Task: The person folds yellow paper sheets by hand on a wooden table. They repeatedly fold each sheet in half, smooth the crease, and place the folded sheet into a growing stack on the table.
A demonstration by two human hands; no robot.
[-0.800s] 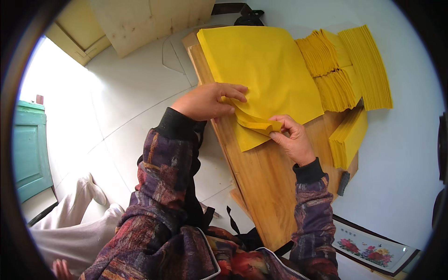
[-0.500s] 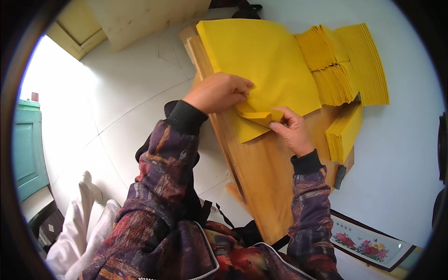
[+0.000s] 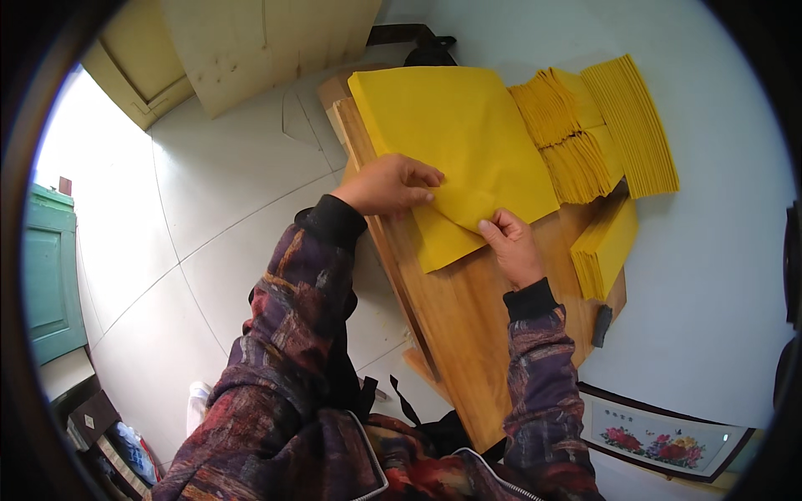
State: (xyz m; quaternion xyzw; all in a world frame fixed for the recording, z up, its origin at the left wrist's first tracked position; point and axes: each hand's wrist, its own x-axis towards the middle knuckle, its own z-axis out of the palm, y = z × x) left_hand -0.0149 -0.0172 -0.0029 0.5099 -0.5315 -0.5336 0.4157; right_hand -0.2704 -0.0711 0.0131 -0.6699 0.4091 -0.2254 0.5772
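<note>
A large stack of yellow paper sheets (image 3: 468,117) lies on a wooden table (image 3: 468,334). At its near edge, the top sheet is lifted and curved, with another yellow layer showing below it. My right hand (image 3: 511,249) pinches that lifted edge between thumb and fingers. My left hand (image 3: 391,184) hovers at the left side of the stack, thumb and fingers curved with a gap between them. Its fingertips are over the top sheet; whether they touch it is hard to tell.
Bundles of folded yellow paper (image 3: 576,134) stand beyond the stack at the right, and another folded bundle (image 3: 606,250) lies nearer on the table. A small dark grey block (image 3: 601,326) sits by the table's right edge. A framed flower picture (image 3: 660,434) is at the lower right.
The small folded flap between my hands has come down, and the sheet's edge lies flatter. My left fingers have parted. The white-trousered legs at the lower left have mostly left the view.
</note>
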